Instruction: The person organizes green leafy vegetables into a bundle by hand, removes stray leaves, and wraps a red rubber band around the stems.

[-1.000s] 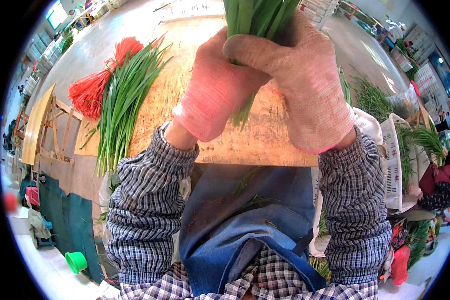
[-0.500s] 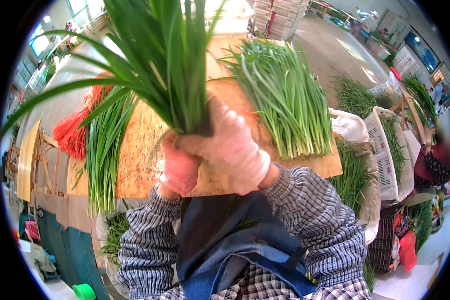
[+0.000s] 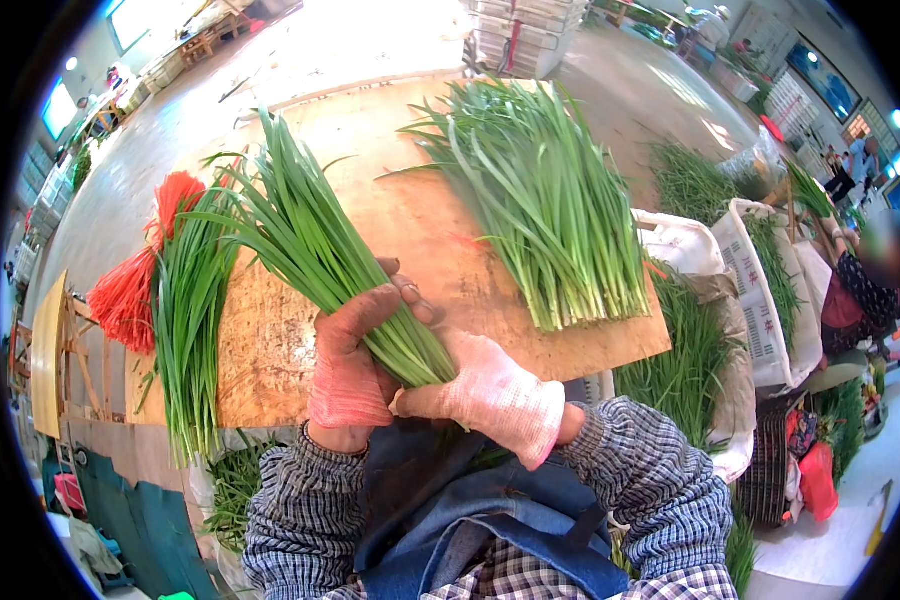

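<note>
A bunch of green chives [image 3: 335,255], long and flat-leaved, slants over the near edge of the wooden board, leaf tips up and to the left. My left hand [image 3: 355,360], in a pinkish glove with bare fingertips, is closed round its middle. Lower down, my right hand [image 3: 490,390], gloved alike, wraps the stem ends, hiding most of them. To the right on the board lies a wide pile of chives [image 3: 555,210], stems toward me. Another bundle of chives [image 3: 192,320] rests along the left edge, beside a hank of red ties [image 3: 130,300].
The wooden board [image 3: 270,360] forms my worktop. White crates [image 3: 755,290] holding greens stand on the right, with loose greens [image 3: 685,350] nearer. A co-worker [image 3: 865,290] is at the far right. Stacked white crates [image 3: 520,40] stand behind the board.
The bunch has come down from upright to a leftward slant. My left hand has moved up to its middle; my right hand has shifted down to the stem ends.
</note>
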